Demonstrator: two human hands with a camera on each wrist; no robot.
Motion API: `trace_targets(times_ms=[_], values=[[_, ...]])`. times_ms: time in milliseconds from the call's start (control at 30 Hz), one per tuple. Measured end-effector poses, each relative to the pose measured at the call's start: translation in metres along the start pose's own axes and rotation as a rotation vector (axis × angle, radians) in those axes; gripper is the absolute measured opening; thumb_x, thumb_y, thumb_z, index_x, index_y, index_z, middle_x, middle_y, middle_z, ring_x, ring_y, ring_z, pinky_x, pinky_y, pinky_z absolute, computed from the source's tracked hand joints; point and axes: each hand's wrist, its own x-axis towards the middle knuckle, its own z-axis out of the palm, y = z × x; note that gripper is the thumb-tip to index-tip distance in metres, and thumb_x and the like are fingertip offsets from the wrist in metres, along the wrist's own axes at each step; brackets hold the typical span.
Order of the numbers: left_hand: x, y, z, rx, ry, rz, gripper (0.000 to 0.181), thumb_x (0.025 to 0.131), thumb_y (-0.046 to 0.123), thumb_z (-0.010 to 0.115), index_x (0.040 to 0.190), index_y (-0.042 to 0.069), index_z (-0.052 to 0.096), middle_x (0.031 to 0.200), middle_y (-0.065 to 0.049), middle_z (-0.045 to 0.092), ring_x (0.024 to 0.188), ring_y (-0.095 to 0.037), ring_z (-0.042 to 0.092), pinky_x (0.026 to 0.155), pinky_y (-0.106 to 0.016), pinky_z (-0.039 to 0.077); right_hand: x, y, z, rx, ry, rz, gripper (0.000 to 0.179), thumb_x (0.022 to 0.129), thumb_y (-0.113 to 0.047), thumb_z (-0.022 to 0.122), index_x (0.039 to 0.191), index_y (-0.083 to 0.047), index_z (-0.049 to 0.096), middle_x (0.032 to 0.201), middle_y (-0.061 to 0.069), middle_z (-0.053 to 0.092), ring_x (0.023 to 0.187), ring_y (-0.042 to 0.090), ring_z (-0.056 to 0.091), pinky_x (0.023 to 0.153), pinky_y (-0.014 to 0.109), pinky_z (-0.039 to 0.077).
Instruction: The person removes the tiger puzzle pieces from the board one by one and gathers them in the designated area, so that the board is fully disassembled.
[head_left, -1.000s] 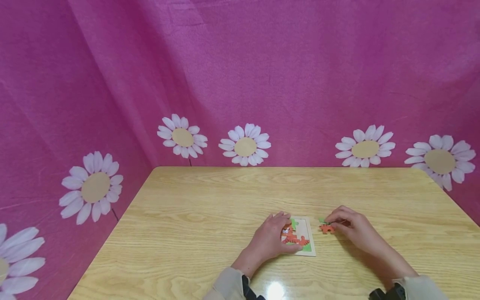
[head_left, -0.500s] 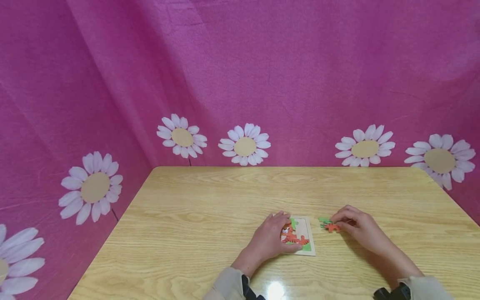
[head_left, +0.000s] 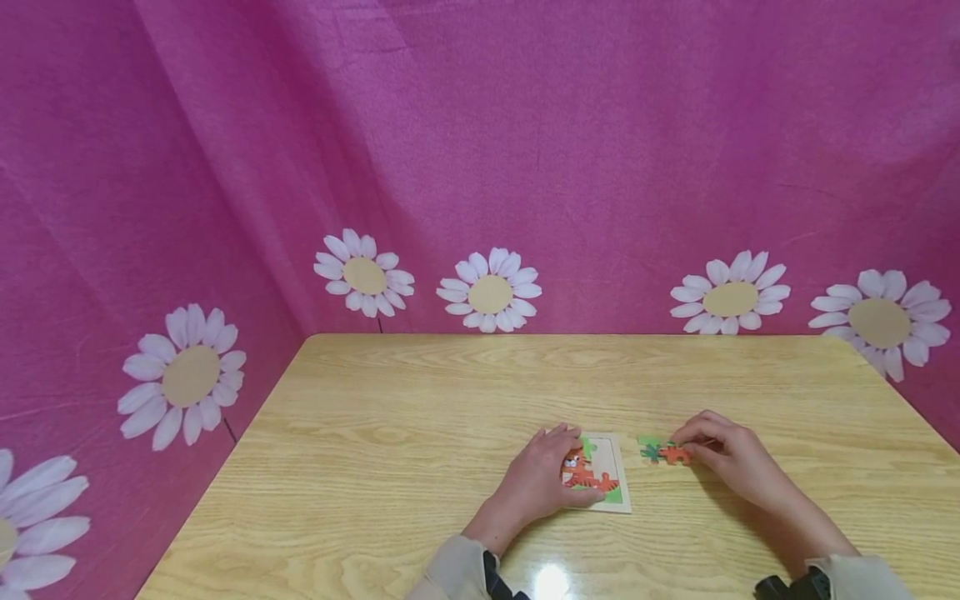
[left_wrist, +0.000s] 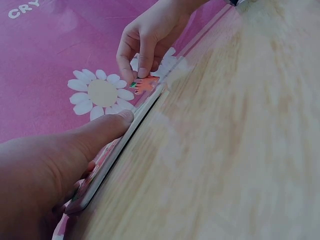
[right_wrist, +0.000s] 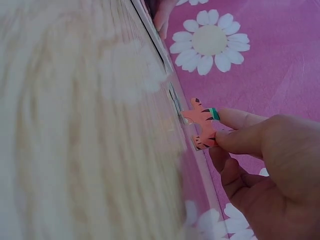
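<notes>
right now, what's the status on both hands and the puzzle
Right fingers pinch orange piece. Left fingers hold puzzle board. Green piece lies between, possibly in the way.

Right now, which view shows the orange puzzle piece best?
The right wrist view: the orange puzzle piece appears largest there, its dark stripes and green edge visible, pinched by the right hand. The head view shows it small, from above; the left wrist view, small and farther off.
</notes>
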Motion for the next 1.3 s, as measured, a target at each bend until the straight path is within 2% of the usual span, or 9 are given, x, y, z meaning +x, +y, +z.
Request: trace_targets(times_ms=[300,533,733,933,1300], values=[[-0.001,-0.001,0.000,0.003,0.007,0.016,0.080,0.078,0.059,0.073,0.142,0.017,0.050,0.150,0.007,0.049,0.145,-0.010,0.037,0.122,-0.032,0.028,-0.002,0.005,-0.003,0.011,0.022,-0.034,0.026,0.080,0.011,0.070,0.088,-0.014,0.073,0.088,0.000,0.066,0.080,-0.005,0.056,0.066,0.007,0.046],[-0.002,-0.001,0.000,-0.006,0.002,0.012,0.077,0.079,0.058,0.073,0.141,0.017,0.052,0.150,0.007,0.048,0.146,-0.010,0.036,0.123,-0.031,0.027,-0.003,0.008,-0.005,0.001,0.029,-0.024,0.030,0.078,0.015,0.069,0.088,-0.013,0.072,0.089,0.000,0.066,0.081,-0.009,0.054,0.064,0.008,0.045],[-0.002,0.000,-0.002,0.004,-0.002,0.014,0.077,0.080,0.058,0.072,0.141,0.017,0.052,0.150,0.006,0.048,0.146,-0.010,0.035,0.123,-0.031,0.026,-0.003,0.013,-0.004,-0.007,0.042,-0.042,0.029,0.079,0.013,0.070,0.087,-0.015,0.072,0.088,0.000,0.065,0.080,-0.007,0.054,0.065,0.007,0.045],[-0.002,0.000,-0.003,0.018,-0.003,0.032,0.076,0.080,0.059,0.071,0.140,0.017,0.053,0.150,0.006,0.049,0.146,-0.010,0.036,0.123,-0.030,0.026,-0.003,0.011,-0.005,-0.006,0.035,-0.025,0.030,0.078,0.015,0.070,0.087,-0.013,0.072,0.088,-0.001,0.065,0.080,-0.008,0.053,0.064,0.008,0.044],[-0.001,0.000,-0.003,0.009,-0.013,0.019,0.074,0.080,0.059,0.072,0.138,0.017,0.054,0.151,0.006,0.048,0.146,-0.010,0.035,0.123,-0.029,0.025,-0.001,0.013,-0.003,-0.031,0.036,-0.012,0.032,0.078,0.015,0.070,0.087,-0.015,0.071,0.088,-0.001,0.064,0.079,-0.008,0.051,0.063,0.010,0.043]])
